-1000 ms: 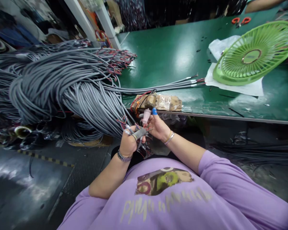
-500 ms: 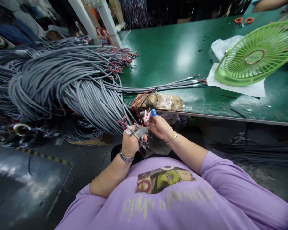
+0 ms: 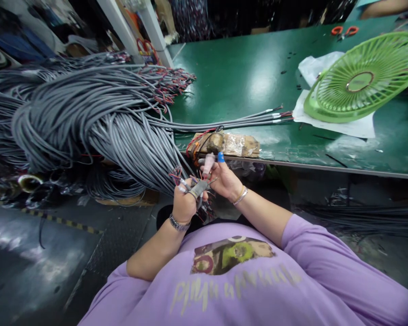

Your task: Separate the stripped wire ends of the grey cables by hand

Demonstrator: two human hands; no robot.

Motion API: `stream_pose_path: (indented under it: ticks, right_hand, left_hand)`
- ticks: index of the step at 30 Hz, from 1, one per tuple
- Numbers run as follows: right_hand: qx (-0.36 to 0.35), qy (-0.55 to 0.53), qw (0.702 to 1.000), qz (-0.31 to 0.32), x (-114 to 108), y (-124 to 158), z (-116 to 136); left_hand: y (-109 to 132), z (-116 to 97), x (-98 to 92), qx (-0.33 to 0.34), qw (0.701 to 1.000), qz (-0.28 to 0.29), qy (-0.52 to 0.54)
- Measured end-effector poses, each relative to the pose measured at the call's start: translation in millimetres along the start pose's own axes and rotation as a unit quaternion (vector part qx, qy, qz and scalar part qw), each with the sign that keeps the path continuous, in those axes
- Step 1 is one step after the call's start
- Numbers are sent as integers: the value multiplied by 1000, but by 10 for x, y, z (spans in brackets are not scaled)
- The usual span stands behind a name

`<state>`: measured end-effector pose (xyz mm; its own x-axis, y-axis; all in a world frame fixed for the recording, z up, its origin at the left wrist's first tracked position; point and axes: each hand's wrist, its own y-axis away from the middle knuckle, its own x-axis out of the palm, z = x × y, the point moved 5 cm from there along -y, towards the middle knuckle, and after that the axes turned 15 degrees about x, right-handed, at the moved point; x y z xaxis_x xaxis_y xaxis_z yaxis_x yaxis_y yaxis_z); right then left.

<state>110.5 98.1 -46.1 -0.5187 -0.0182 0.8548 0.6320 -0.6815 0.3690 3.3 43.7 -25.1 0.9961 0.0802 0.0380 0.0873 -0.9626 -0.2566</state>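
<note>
My left hand (image 3: 183, 201) is closed around the stripped ends of a few grey cables (image 3: 197, 187), with thin red and black wires poking out above the fist. My right hand (image 3: 224, 179) pinches those wire tips from the right; a blue cap covers one fingertip (image 3: 221, 157) and a pinkish cap another. Both hands hover in front of my chest, just below the green table's front edge (image 3: 326, 166). The cables lead up and left into a big heap of grey cable (image 3: 88, 122).
A taped wooden block (image 3: 229, 144) with red wires sits at the table edge above my hands. Several grey cables (image 3: 245, 120) lie across the table. A green fan grille (image 3: 360, 79) rests on white plastic at the right. Orange scissors (image 3: 344, 30) lie far back.
My hands stayed in place; the right fingers shifted slightly on the wire tips, and the pinkish-capped finger moved a little.
</note>
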Motion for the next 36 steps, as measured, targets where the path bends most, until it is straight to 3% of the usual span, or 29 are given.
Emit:
stream_pose_path:
  ticks: [5,13,20,26,36]
  right_hand:
    - [12,52,998,17,11,50,30]
    - [-79,110,990,-26,-8,65,76]
    - [-28,54,998,-27,-30,-59,47]
    - [-34,-12,998,-50,-24,-100,40]
    - [12,33,999,8,-52,-9,17]
  left_hand:
    - [80,-77,-53,22,999,-31,3]
    - [58,-80,-4,36,996,-79,5]
    - [42,22,5,16,997,-68,-21]
    - [35,40,4,18,998,-62,-27]
    - [105,8,-81,37,997,-64,-34]
